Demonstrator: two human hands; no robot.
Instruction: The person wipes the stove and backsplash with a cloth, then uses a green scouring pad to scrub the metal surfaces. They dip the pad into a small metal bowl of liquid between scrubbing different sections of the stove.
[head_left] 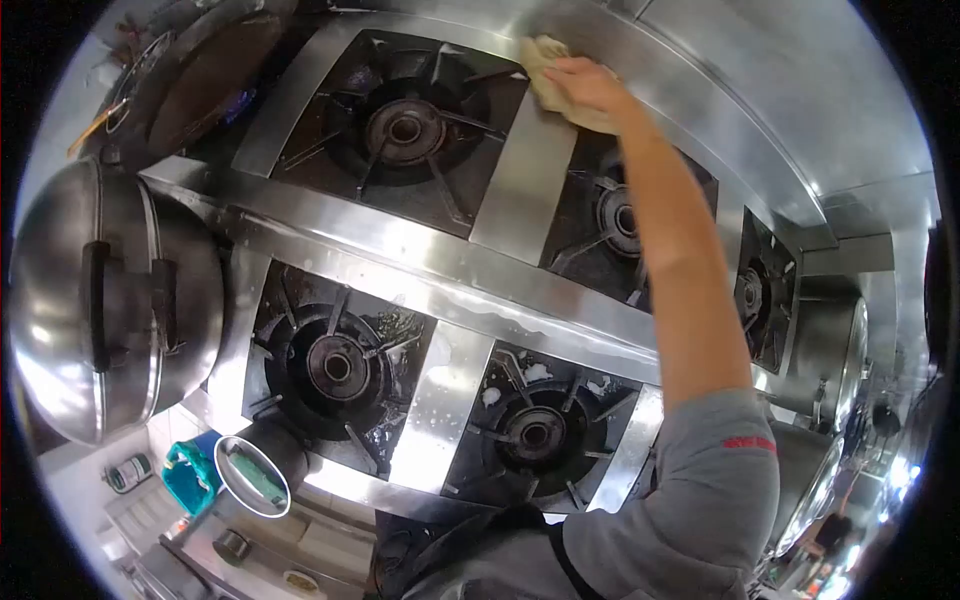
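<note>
My right hand (588,88) reaches to the far side of a stainless steel stove (420,240) and presses a beige cloth (541,62) against the steel strip between two rear burners. The fingers are closed over the cloth. My arm in a grey short sleeve (700,480) stretches across the right-hand burners. The rear left burner (404,130) lies just left of the cloth. Wet foam and water streaks cover the front steel panels (445,385). My left hand is out of sight.
A big steel pot with a handled lid (100,300) stands at the left of the stove. A dark wok (205,70) rests at the far left corner. A small round bowl (252,476) and a teal object (190,476) sit below. More steel pots (830,355) stand at the right.
</note>
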